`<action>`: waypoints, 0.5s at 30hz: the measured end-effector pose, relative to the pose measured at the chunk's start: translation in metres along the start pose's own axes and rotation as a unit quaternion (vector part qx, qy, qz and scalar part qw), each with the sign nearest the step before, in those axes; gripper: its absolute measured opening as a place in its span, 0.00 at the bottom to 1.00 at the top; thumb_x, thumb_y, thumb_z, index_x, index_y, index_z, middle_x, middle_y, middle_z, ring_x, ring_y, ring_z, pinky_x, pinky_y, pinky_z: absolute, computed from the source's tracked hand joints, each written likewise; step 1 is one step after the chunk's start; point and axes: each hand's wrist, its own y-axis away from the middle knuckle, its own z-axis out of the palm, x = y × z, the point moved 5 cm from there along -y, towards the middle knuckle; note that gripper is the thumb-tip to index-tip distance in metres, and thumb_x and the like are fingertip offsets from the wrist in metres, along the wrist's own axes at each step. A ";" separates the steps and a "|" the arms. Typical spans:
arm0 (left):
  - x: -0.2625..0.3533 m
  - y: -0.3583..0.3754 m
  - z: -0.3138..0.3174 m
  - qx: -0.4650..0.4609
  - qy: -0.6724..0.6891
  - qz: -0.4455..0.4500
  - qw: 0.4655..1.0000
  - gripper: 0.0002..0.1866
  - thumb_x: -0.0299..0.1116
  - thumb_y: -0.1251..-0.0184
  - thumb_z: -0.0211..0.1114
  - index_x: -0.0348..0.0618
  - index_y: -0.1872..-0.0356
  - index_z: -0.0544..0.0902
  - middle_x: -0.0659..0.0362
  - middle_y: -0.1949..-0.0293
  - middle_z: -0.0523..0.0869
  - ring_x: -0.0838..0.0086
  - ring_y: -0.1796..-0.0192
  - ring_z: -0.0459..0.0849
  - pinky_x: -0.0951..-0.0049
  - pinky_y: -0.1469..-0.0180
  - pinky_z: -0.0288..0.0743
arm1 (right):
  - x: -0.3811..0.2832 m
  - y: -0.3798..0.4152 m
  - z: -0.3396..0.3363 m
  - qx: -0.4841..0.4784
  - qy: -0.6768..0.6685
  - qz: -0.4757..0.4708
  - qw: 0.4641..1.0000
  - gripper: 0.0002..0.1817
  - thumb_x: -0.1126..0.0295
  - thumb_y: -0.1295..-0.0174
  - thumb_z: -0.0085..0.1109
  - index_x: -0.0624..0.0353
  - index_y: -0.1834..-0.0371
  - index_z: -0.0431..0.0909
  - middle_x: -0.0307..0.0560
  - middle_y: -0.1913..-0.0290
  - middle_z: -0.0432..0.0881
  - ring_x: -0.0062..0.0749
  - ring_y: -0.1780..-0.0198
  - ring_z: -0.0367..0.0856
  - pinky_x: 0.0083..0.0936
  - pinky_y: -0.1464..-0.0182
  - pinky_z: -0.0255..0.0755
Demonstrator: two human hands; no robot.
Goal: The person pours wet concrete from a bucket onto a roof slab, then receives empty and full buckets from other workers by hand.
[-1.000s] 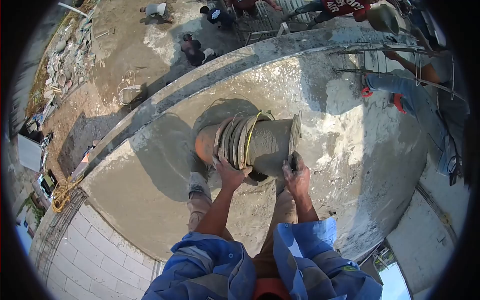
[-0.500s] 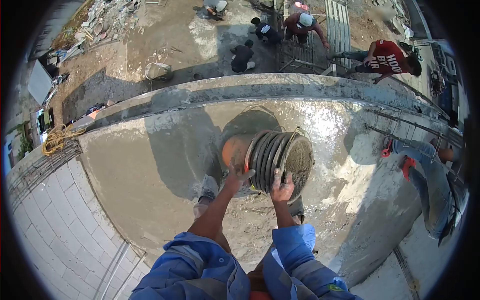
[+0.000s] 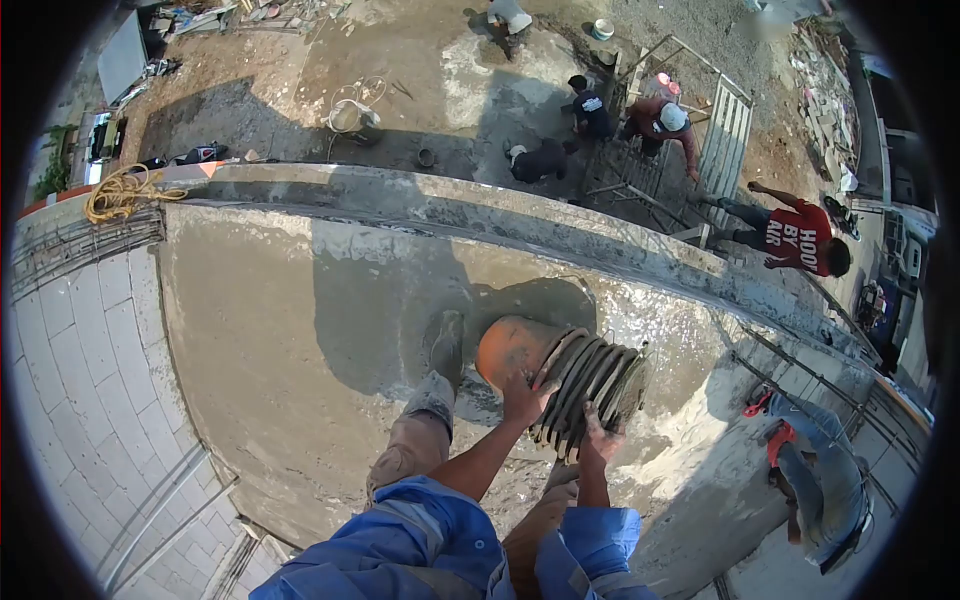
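A stack of nested buckets (image 3: 590, 385) lies tilted over wet grey concrete (image 3: 260, 300), its dark, mud-coated rims close together. The rounded bottom of an orange bucket (image 3: 512, 350) shows at the left end. My left hand (image 3: 526, 402) holds the stack near the orange bucket, fingers against the side. Around the rims at the near right side, my right hand (image 3: 599, 440) is closed, its fingers smeared with cement. The open mouth points right, and what is inside is mostly hidden. My muddy left boot (image 3: 447, 350) stands on the wet surface beside the stack.
A low concrete wall (image 3: 450, 205) runs across the far side, with people working on the ground beyond it. Yellow rope (image 3: 125, 195) lies at the left corner. Rebar (image 3: 800, 385) and a person in jeans (image 3: 825, 470) are at right. Light block walling (image 3: 90, 370) borders the left.
The stack has turned so its mouth, which showed wet concrete before, now faces away to the right. Both hands still hold it. My view has shifted and my left leg shows further forward.
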 end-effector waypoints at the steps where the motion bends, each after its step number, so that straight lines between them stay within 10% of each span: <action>1: 0.006 -0.002 -0.005 -0.006 -0.017 0.008 1.000 0.47 0.56 0.45 0.70 0.30 0.33 0.63 0.34 0.39 0.70 0.38 0.38 0.69 0.47 0.38 0.64 | -0.010 -0.004 0.004 -0.006 0.006 -0.007 1.000 0.21 0.72 0.45 0.71 0.68 0.49 0.78 0.47 0.54 0.85 0.28 0.56 0.81 0.26 0.49 0.73; 5: 0.033 -0.005 -0.042 0.025 -0.022 0.030 0.999 0.49 0.56 0.44 0.70 0.29 0.32 0.60 0.33 0.37 0.67 0.36 0.36 0.65 0.45 0.35 0.60 | -0.070 0.005 0.019 -0.017 0.002 -0.021 1.000 0.21 0.71 0.46 0.72 0.72 0.52 0.78 0.48 0.60 0.85 0.30 0.60 0.81 0.27 0.55 0.76; 7: 0.079 0.003 -0.100 0.230 -0.070 0.197 0.951 0.39 0.59 0.42 0.67 0.36 0.40 0.74 0.41 0.48 0.78 0.47 0.42 0.74 0.53 0.37 0.65 | -0.126 0.025 0.042 -0.017 -0.098 0.045 0.994 0.20 0.71 0.45 0.72 0.71 0.52 0.78 0.48 0.60 0.85 0.29 0.60 0.81 0.27 0.58 0.78; 12: 0.176 0.004 -0.253 0.281 -0.079 0.278 0.915 0.21 0.51 0.34 0.62 0.54 0.44 0.83 0.50 0.44 0.78 0.52 0.39 0.71 0.49 0.29 0.55 | -0.239 0.058 0.121 -0.047 -0.198 0.001 0.979 0.23 0.71 0.42 0.68 0.72 0.46 0.73 0.53 0.52 0.82 0.33 0.57 0.82 0.28 0.55 0.79; 15: 0.225 -0.004 -0.350 0.305 -0.257 0.400 0.825 0.35 0.52 0.40 0.68 0.26 0.45 0.76 0.40 0.41 0.74 0.39 0.38 0.69 0.46 0.31 0.57 | -0.312 0.072 0.186 -0.103 -0.237 -0.074 0.963 0.23 0.69 0.39 0.68 0.71 0.46 0.73 0.52 0.53 0.82 0.32 0.55 0.83 0.29 0.53 0.78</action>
